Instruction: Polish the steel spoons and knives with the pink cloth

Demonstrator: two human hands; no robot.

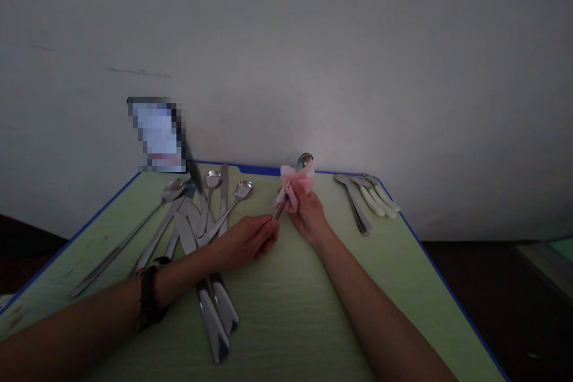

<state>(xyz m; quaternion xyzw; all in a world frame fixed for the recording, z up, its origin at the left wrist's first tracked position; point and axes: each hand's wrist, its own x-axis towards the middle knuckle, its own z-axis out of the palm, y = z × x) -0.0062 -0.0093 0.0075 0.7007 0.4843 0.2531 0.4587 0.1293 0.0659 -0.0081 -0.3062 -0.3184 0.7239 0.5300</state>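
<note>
My left hand (248, 242) is closed round the handle end of a metal spoon (305, 160), which points up and away over the table. My right hand (310, 215) pinches a pink and white cloth (297, 184) wrapped round the spoon's shaft, just below its bowl. Most of the shaft is hidden by the cloth and fingers. Under and beside my left forearm lie several table knives (215, 325) and spoons (244, 190), partly covered by the arm. A long-handled spoon (129, 243) rests at the far left of this pile.
Stacked metal spoons (356, 209) lie at the back right, beside several pieces of cutlery with white handles (373, 202). A blurred-out screen (159, 134) leans on the wall (286, 42) at the back left. The green table (286, 322) has a blue edge and meets the wall.
</note>
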